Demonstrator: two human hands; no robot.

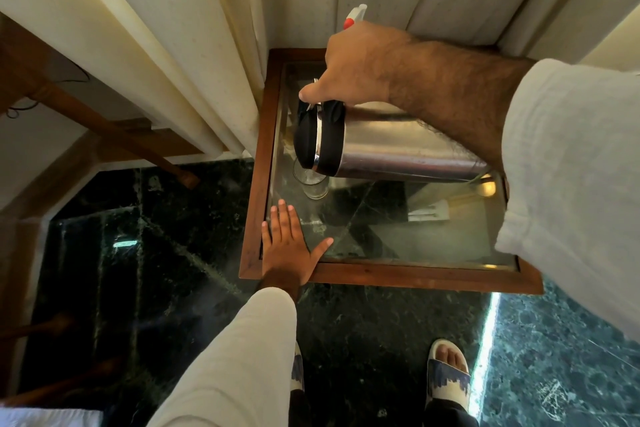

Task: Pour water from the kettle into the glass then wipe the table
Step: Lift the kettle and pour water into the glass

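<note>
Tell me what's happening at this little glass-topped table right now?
A person's right hand holds a steel kettle tipped on its side, lid end over a clear glass standing on the table. No stream of water is visible. The left hand rests flat, fingers spread, at the table's near corner. A spray bottle stands behind.

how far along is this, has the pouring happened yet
Done: the right hand has the kettle lifted and tipped on its side, lid end over the glass. In hand: the pour itself, though no stream shows, and I cannot tell how full the glass is. The left hand lies flat on the table. Left: setting the kettle down and wiping; no cloth is visible.
</note>
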